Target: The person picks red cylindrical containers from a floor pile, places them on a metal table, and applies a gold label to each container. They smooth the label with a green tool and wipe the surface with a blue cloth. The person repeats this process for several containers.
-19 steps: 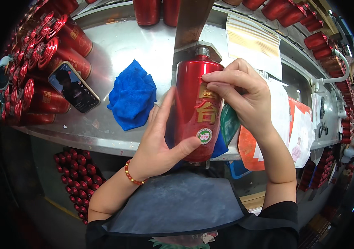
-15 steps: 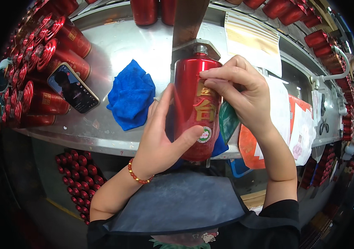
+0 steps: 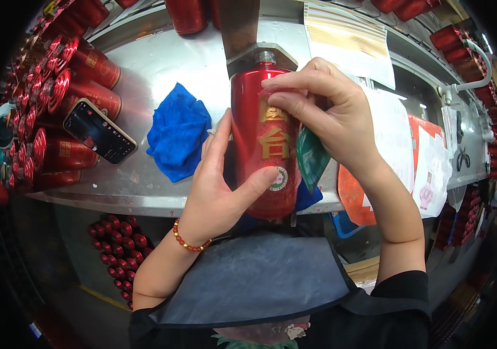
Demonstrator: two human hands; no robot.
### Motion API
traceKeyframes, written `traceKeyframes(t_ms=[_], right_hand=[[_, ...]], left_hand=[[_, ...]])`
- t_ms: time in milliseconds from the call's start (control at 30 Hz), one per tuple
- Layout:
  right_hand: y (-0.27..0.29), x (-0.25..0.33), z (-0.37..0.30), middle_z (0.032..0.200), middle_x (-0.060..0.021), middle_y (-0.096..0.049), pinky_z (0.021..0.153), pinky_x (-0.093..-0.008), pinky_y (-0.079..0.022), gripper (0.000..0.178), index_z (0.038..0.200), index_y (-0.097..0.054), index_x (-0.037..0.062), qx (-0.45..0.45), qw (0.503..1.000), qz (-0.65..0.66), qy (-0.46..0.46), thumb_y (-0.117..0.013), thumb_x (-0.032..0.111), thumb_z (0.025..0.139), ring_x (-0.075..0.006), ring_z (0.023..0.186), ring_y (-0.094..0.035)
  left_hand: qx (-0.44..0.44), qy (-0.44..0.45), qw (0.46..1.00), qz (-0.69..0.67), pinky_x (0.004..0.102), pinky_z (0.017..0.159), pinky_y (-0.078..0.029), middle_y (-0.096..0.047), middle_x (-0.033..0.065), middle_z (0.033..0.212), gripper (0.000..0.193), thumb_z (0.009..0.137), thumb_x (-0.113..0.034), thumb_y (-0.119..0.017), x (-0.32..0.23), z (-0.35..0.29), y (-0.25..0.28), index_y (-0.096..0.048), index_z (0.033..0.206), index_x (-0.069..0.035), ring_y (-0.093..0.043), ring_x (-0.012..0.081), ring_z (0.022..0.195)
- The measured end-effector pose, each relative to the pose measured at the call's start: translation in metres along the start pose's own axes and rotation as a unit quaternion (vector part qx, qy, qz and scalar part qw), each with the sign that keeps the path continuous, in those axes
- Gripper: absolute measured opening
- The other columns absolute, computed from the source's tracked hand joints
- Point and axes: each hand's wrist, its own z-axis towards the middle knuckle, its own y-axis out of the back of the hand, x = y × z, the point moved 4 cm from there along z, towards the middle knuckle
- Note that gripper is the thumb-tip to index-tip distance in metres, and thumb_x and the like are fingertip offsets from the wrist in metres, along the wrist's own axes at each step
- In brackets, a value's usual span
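A red glass bottle (image 3: 254,125) with gold raised characters and a round white-and-green sticker lies on its back at the bench edge, its neck against a metal holder (image 3: 283,53). My left hand (image 3: 218,189) wraps its lower left side, thumb near the sticker. My right hand (image 3: 333,104) is pinched at the upper characters. A thin see-through film seems to be caught between thumb and fingertips, though its outline is hard to make out. Below the right palm, a flat green plastic piece (image 3: 311,157) sticks out; how it is held is hidden.
A crumpled blue cloth (image 3: 178,134) lies left of the bottle, beside a phone (image 3: 100,130). Red canisters (image 3: 88,96) crowd the left side. At right are papers over an orange sheet (image 3: 350,195), gold-striped sheets (image 3: 350,43) and black scissors (image 3: 463,158).
The view has shifted slightly, moving the scene within the picture. The right fingertips stay near the upper characters, and see-through film shows more between them. The phone's screen picture differs.
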Motion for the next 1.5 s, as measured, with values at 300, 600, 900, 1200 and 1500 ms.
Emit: traceKeyframes(t_ms=[300,600,900,1200,1500], right_hand=[[0.0,0.0,-0.003,0.083,0.0007,-0.06,0.067,-0.0219,-0.041,0.017,0.107,-0.08,0.0093,0.019,0.999,-0.001,-0.028,-0.075,0.009,0.091,-0.0069,0.077,-0.054],[-0.001,-0.003,-0.002,0.083,0.0005,-0.06,0.068,-0.0224,-0.043,0.016,0.106,-0.081,0.0096,0.022,0.999,-0.004,-0.031,-0.075,0.01,0.091,-0.0081,0.078,-0.055],[-0.001,0.0,-0.003,0.081,0.0026,-0.056,0.065,-0.0208,-0.041,0.022,0.113,-0.079,0.01,0.016,0.998,-0.005,-0.052,-0.076,0.012,0.092,-0.0052,0.074,-0.051],[0.022,-0.032,-0.023,0.105,-0.005,-0.071,0.06,-0.0189,-0.049,0.048,0.137,-0.06,0.0024,-0.021,0.966,0.097,-0.239,-0.071,0.026,0.097,-0.0049,0.071,-0.063],[-0.005,-0.02,-0.061,0.136,-0.0174,-0.055,0.072,-0.0222,-0.051,0.081,0.156,-0.037,0.004,0.035,0.895,0.298,-0.329,-0.079,0.026,0.09,-0.0081,0.087,-0.064]], left_hand=[[-0.002,0.008,0.999,-0.031,0.0394,0.118,-0.031,-0.042,0.0218,0.149,0.099,0.089,-0.032,-0.081,0.002,0.0,-0.002,-0.022,0.158,0.008,-0.041,0.029,0.14],[0.002,0.012,1.0,-0.02,0.0391,0.117,-0.031,-0.043,0.02,0.149,0.099,0.087,-0.032,-0.082,0.001,-0.001,-0.004,-0.023,0.159,0.004,-0.04,0.0278,0.139],[-0.004,0.015,0.999,-0.05,0.0399,0.118,-0.032,-0.04,0.023,0.152,0.098,0.09,-0.032,-0.08,0.0,0.003,0.0,-0.021,0.158,0.007,-0.041,0.0281,0.141],[0.005,0.02,0.991,-0.133,0.0357,0.107,-0.048,-0.049,0.019,0.146,0.082,0.096,-0.017,-0.073,-0.016,0.028,-0.007,-0.022,0.156,0.008,-0.055,0.023,0.131],[0.026,0.023,0.987,-0.155,0.0353,0.109,-0.046,-0.049,0.0172,0.147,0.079,0.099,-0.016,-0.069,-0.021,0.029,-0.009,-0.021,0.157,0.006,-0.053,0.0217,0.132]])
